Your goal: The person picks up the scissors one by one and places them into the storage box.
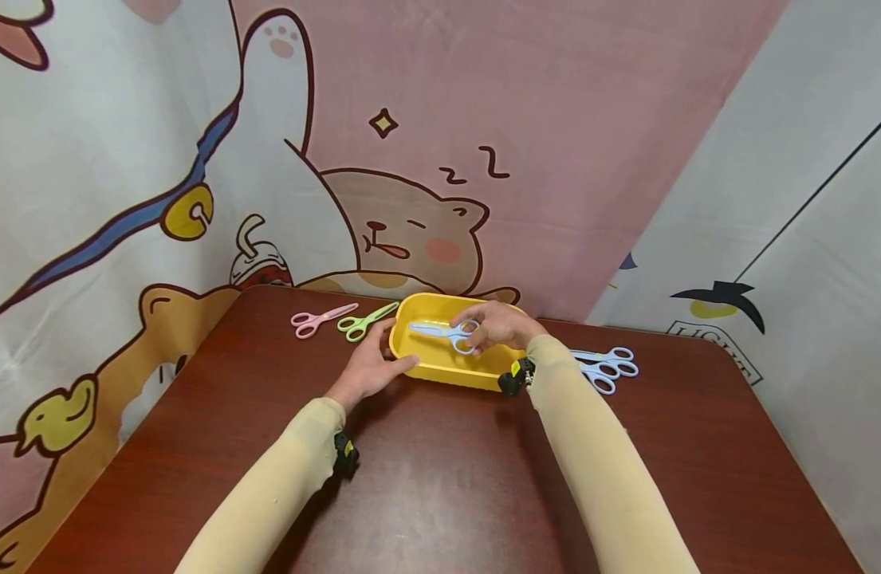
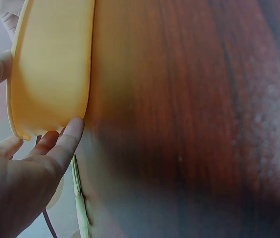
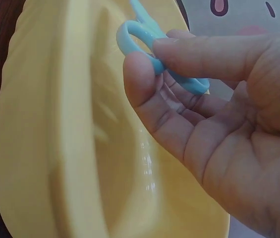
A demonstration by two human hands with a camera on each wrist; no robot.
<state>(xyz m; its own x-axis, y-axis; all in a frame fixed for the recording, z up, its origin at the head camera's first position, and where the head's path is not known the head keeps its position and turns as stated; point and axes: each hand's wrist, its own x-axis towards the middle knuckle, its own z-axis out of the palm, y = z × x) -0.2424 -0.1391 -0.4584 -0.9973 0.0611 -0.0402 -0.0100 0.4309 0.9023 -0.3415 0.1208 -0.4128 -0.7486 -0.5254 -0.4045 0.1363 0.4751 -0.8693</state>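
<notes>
My right hand (image 1: pixel 503 325) pinches a pair of light blue scissors (image 1: pixel 440 330) by the handle rings, over the inside of a yellow plastic tray (image 1: pixel 450 373). The blades point left. Up close in the right wrist view, thumb and fingertips press on the blue scissors' ring (image 3: pixel 127 42). My left hand (image 1: pixel 371 367) holds the tray's left end, the thumb at the front rim and the fingers along the end wall. The left wrist view shows its fingertips touching the yellow tray (image 2: pixel 53 64).
Left of the tray lie pink scissors (image 1: pixel 324 319) and green scissors (image 1: pixel 366 321). More blue scissors (image 1: pixel 605 367) lie to the right, partly behind the right forearm. The brown table (image 1: pixel 440 478) meets a cartoon-printed curtain (image 1: pixel 540 104) at the back.
</notes>
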